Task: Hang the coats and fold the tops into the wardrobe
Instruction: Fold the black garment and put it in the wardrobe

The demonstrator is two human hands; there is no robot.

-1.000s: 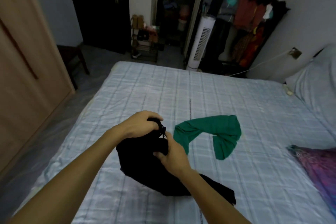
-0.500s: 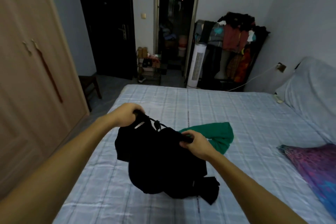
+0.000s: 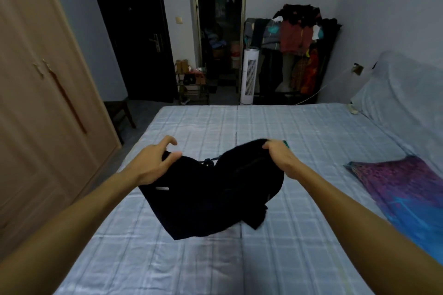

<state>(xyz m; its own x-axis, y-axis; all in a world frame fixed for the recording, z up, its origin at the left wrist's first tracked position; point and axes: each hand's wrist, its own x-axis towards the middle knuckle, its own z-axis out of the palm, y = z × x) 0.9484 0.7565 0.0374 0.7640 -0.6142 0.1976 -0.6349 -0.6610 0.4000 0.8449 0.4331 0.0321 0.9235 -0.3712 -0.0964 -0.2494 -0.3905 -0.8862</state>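
The bed (image 3: 311, 132) is covered by a pale blue checked sheet, and its far edge is bordered by open floor in front of a dark door (image 3: 134, 31) and an open doorway (image 3: 218, 31). The left edge of the bed is flanked by a narrow strip of floor and a closed wooden wardrobe (image 3: 36, 103). A dark stool (image 3: 119, 112) is located near the far left corner of the bed. A white tower fan (image 3: 249, 76) and a loaded clothes rack (image 3: 299, 40) are positioned beyond the far edge. A purple and blue cloth (image 3: 407, 189) is laid at the right edge of the bed, near a pillow (image 3: 395, 93).

A black top (image 3: 211, 199) is held up above the middle of the bed, with its lower part hanging down. The left hand (image 3: 153, 165) is held at the left upper edge of the top; the thumb is pressed on the fabric and the fingers are loosely curled and spread above it. The right upper edge is gripped by the right hand (image 3: 280, 158), with the fingers curled over the fabric. A small part of a green garment (image 3: 286, 144) is visible just behind the right hand.
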